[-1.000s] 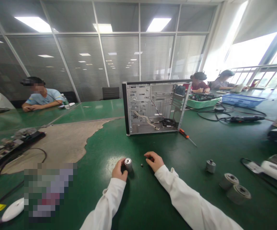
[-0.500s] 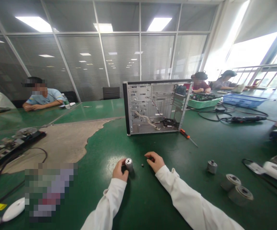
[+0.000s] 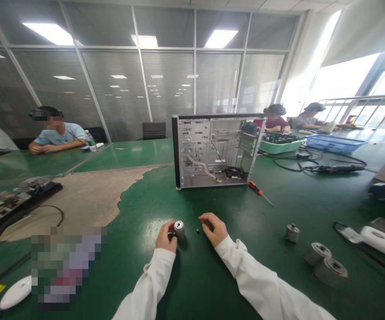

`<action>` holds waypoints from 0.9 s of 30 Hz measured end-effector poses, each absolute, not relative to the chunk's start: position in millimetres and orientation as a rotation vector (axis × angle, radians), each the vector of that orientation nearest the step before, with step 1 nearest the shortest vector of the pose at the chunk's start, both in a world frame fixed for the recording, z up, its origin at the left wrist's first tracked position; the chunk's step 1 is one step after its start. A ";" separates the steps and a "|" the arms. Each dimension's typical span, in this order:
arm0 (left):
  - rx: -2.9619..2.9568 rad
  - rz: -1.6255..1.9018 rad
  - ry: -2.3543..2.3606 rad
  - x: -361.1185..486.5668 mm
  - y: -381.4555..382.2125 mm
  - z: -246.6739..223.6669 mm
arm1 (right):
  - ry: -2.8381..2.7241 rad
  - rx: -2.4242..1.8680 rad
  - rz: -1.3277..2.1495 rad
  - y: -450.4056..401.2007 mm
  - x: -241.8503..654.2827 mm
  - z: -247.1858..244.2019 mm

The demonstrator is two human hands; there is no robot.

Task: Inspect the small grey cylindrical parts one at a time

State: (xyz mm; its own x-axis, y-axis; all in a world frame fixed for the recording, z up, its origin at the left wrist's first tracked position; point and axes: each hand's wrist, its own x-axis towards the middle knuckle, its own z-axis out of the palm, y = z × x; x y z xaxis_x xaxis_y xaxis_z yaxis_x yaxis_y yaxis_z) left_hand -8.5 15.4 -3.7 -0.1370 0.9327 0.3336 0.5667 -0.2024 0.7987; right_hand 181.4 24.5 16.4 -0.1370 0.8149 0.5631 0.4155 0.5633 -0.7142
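My left hand (image 3: 166, 235) has its thumb and fingers round a small silver metal cylinder (image 3: 179, 231) that looks like a motor can. It stands upright on the green table, with holes showing in its top. Just right of it lies a tiny dark part (image 3: 198, 230), too small to name. My right hand (image 3: 214, 228) hovers beside that part, fingers curved and thumb apart, with nothing visible in it.
An opened computer case (image 3: 212, 151) stands ahead, with an orange-handled screwdriver (image 3: 261, 193) by its corner. To the right are a small metal motor-like part (image 3: 292, 233) and two larger metal cylinders (image 3: 317, 254). Green (image 3: 282, 146) and blue baskets (image 3: 334, 143) sit farther back. Co-workers sit around.
My right hand has shifted slightly left, and its thumb and fingers have changed pose beside the tiny part. My left hand keeps the cylinder in place. The view has turned a little.
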 end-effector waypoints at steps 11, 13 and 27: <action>1.733 1.270 1.651 -8.3 14.1 -1.9 | -1.954 -0.906 0.404 2.4 164.5 25.9; 1.741 1.242 1.600 -8.5 12.6 0.4 | -1.978 -0.885 0.420 -3.1 161.7 27.8; 1.885 1.119 1.269 -1.2 1.9 13.7 | -1.971 -0.997 0.441 -21.0 169.9 25.2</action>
State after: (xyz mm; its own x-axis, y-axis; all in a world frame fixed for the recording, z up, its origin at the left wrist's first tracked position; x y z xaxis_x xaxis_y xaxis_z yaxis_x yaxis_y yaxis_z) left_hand -1.2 1.9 13.7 0.1878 0.9312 0.3124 0.4258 -0.3638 0.8285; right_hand 169.9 -21.0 25.2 -0.3110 0.7834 0.5380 0.4794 0.6182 -0.6229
